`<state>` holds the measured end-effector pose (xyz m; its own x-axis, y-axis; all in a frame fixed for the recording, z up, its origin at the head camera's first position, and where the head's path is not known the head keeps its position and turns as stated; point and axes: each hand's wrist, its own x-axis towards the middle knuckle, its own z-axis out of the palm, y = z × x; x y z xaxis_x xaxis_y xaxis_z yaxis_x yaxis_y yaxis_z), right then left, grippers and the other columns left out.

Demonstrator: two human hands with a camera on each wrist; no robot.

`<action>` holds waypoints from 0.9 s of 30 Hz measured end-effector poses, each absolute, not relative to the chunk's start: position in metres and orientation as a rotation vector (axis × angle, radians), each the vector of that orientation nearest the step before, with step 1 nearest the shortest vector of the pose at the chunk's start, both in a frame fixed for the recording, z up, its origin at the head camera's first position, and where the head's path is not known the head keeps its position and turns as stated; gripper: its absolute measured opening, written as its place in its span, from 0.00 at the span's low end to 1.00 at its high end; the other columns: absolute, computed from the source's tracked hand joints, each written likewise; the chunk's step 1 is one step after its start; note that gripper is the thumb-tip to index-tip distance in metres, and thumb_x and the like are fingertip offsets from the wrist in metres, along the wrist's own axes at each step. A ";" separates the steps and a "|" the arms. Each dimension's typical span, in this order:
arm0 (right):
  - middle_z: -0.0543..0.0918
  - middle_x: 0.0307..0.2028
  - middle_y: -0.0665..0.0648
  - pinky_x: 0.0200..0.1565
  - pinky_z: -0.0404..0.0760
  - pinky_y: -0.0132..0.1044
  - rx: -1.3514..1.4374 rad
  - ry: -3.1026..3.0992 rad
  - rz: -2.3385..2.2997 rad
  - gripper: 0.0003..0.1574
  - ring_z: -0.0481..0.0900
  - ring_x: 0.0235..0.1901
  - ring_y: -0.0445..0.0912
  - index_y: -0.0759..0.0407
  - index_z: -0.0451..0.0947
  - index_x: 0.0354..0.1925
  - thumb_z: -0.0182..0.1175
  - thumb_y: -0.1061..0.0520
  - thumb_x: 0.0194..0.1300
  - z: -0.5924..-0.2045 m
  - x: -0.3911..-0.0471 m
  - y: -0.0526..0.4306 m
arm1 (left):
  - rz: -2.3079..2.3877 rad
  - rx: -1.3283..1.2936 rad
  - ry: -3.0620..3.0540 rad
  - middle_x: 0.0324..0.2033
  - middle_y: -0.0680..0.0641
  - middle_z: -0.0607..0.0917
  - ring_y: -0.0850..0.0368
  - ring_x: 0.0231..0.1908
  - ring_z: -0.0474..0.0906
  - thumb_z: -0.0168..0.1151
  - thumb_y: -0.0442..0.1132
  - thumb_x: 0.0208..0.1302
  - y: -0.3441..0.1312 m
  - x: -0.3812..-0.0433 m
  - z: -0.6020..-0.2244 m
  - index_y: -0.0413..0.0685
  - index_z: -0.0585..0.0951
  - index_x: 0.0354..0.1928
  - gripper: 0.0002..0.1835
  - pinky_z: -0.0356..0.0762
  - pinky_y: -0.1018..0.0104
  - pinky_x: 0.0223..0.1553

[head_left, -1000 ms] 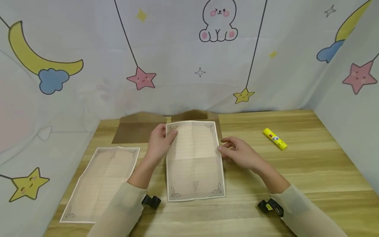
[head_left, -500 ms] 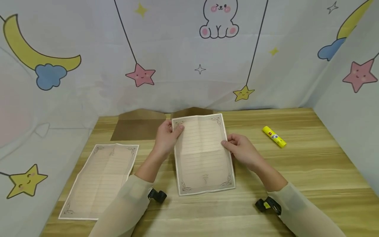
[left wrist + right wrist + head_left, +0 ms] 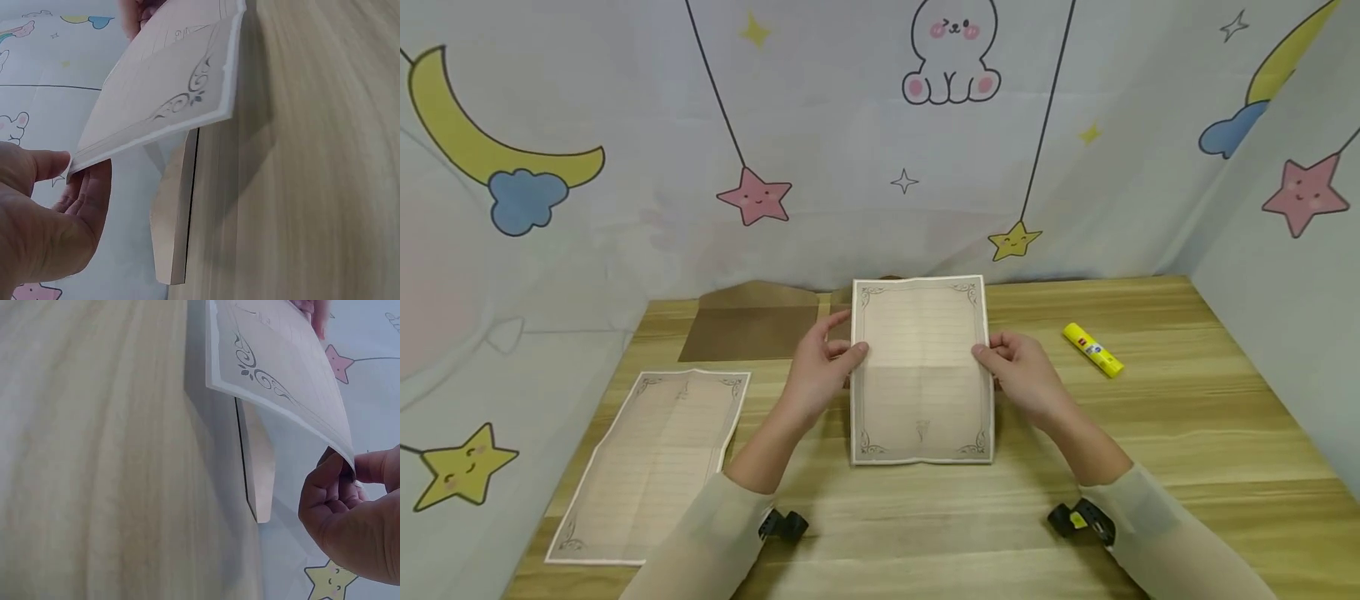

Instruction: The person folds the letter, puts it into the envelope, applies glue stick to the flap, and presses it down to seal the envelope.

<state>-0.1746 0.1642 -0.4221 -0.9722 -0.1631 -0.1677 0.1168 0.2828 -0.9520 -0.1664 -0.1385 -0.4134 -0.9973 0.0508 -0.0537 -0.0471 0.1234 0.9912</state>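
A creased, lined sheet of letter paper (image 3: 922,375) with ornate corner scrolls is held up between both hands, its lower end raised off the table in the wrist views. My left hand (image 3: 818,362) pinches the left edge, thumb on the front and fingers behind. On the opposite edge, my right hand (image 3: 1024,367) grips it the same way, fingertips partly hidden behind the paper. Behind the sheet lies a brown envelope (image 3: 841,329), mostly covered from the head view; its raised flap (image 3: 167,219) shows in the left wrist view.
A second letter sheet (image 3: 651,467) lies at the table's left, partly under my left sleeve. At the back left is another brown envelope (image 3: 748,333) with its flap up. A yellow glue stick (image 3: 1093,350) lies to the right. Printed white cloth (image 3: 850,125) hangs behind the wooden table (image 3: 925,533).
The held sheet has moved right and away from me and now stands straight after a slight tilt. My right hand, loosely at the edge at first, now pinches it.
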 end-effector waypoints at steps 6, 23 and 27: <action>0.87 0.43 0.64 0.43 0.87 0.40 -0.009 2.339 -1.768 0.22 0.85 0.39 0.49 0.71 0.75 0.56 0.56 0.51 0.84 -0.416 -0.177 0.166 | 2.014 0.179 2.340 0.40 0.40 0.89 0.51 0.33 0.86 0.69 0.30 0.71 -0.143 -0.158 -0.411 0.52 0.74 0.76 0.33 0.86 0.63 0.32; 0.87 0.41 0.64 0.41 0.88 0.42 -0.136 2.395 -1.873 0.37 0.85 0.37 0.49 0.57 0.61 0.80 0.60 0.54 0.81 -0.409 -0.180 0.164 | 1.952 0.214 2.373 0.48 0.40 0.91 0.56 0.35 0.86 0.71 0.31 0.70 -0.145 -0.156 -0.409 0.41 0.85 0.61 0.19 0.85 0.68 0.37; 0.84 0.41 0.63 0.39 0.85 0.37 -0.260 2.481 -1.800 0.30 0.82 0.38 0.50 0.57 0.71 0.73 0.63 0.53 0.79 -0.407 -0.179 0.167 | 1.964 0.201 2.373 0.48 0.39 0.91 0.57 0.35 0.86 0.71 0.31 0.71 -0.145 -0.158 -0.409 0.40 0.84 0.61 0.18 0.85 0.68 0.37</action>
<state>-0.1788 0.1668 -0.4070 -0.9836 -0.1746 0.0455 -0.0974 0.3018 -0.9484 -0.1583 -0.1450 -0.4088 -0.9900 0.1350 0.0408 0.0654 0.1828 0.9810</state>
